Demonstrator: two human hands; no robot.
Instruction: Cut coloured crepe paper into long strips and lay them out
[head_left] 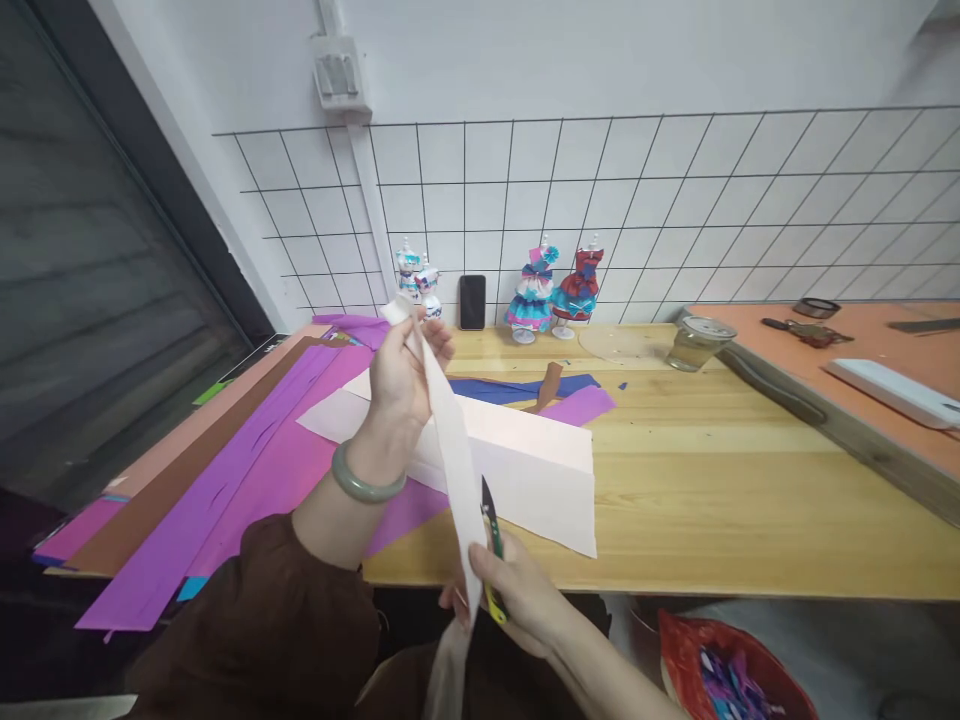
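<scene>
A long strip of white crepe paper (455,440) runs from my raised left hand down toward my lap. My left hand (403,360) grips its upper end between thumb and fingers, above the table. Lower down, my right hand (517,590) pinches the strip with its thumb. In that same hand are scissors (493,535) with dark blades and green and yellow handles, pointing upward beside the strip. Behind them a wide sheet of white crepe paper (540,490) lies on the wooden table, partly hidden by the strip and my hands.
Purple, pink and brown crepe paper (217,480) is piled at the left. Small dress figures (531,300) and a black phone (472,302) stand by the tiled wall. A lidded cup (697,345) is at the right; a red bag of scraps (731,670) sits below the table edge.
</scene>
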